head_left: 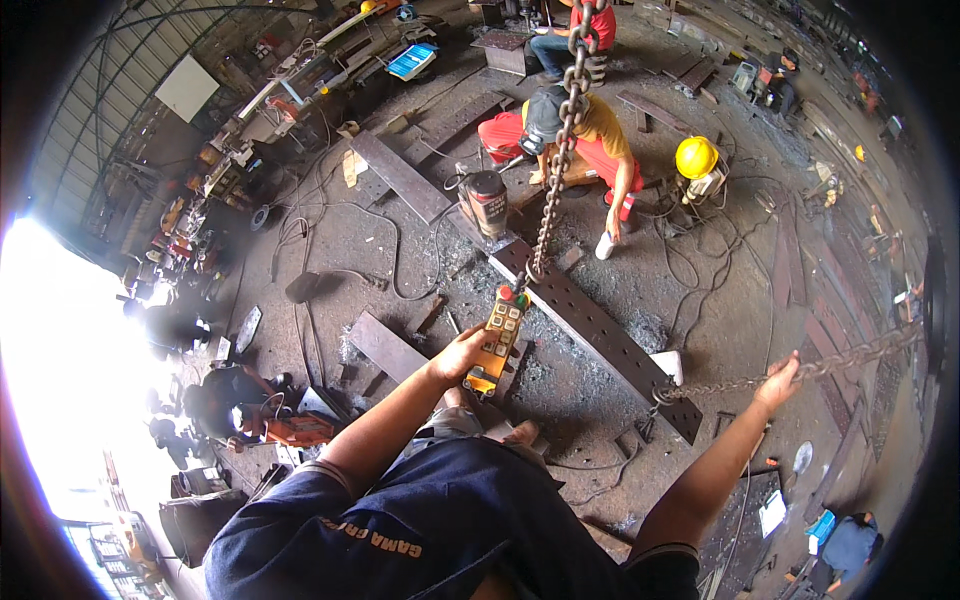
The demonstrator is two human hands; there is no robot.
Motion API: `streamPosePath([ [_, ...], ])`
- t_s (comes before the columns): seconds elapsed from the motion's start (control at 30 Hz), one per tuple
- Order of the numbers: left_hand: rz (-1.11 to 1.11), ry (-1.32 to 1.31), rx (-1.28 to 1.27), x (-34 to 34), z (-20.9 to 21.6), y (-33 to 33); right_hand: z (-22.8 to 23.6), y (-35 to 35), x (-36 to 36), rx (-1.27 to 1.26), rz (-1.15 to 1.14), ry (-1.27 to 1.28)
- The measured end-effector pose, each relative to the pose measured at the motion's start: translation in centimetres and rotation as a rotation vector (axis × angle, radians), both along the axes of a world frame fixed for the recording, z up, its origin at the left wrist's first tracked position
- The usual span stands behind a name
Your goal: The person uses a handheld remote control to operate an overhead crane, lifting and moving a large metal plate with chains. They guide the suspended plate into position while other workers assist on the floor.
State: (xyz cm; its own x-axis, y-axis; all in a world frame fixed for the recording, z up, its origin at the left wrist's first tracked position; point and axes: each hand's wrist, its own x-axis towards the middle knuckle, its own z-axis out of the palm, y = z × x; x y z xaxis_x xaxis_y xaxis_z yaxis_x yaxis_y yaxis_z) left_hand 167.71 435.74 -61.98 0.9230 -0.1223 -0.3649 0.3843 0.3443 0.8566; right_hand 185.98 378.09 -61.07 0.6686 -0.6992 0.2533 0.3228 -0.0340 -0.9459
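Note:
My left hand [462,356] is wrapped round a yellow crane remote control [503,325] with rows of buttons and a red knob on top. Out to the right, my right hand [778,384] grips a rusty chain [850,358]. That chain runs from the near end of a long, dark steel plate [610,345] with rows of holes off toward the right edge. A second heavy chain [557,175] comes down from above to the plate's far part, passing just beyond the remote. Beside its lower end stands a drilling machine [485,205] on the plate.
A crouching person [590,150] in a cap works just past the plate; another person [580,40] sits behind. A yellow hard hat [697,157] rests on equipment at the right. Cables [395,260], metal shavings and steel pieces [388,345] lie across the floor.

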Motion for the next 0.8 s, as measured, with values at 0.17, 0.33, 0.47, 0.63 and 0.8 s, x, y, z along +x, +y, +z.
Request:
streamPosePath([
  [0.17, 0.068, -0.041, -0.088, 0.4, -0.9, 0.8, 0.1, 2.2, 1.1, 0.011, 0.055, -0.017],
  [0.33, 0.067, -0.156, 0.172, 3.8, 3.8, 2.5, 0.5, 4.4, 1.9, 0.032, 0.103, -0.021],
  [0.47, 0.059, -0.526, 0.501, 9.5, 10.8, 3.4, 0.8, 5.9, 2.3, -0.002, 0.115, 0.002],
  [0.63, 0.166, -0.922, 0.539, 18.0, 18.6, 3.3, 0.4, 7.7, 2.6, -0.017, 0.125, -0.021],
  [0.8, 0.259, -1.179, 1.098, 22.1, 23.9, 4.9, 0.6, 9.3, 3.5, 0.031, 0.159, 0.002],
])
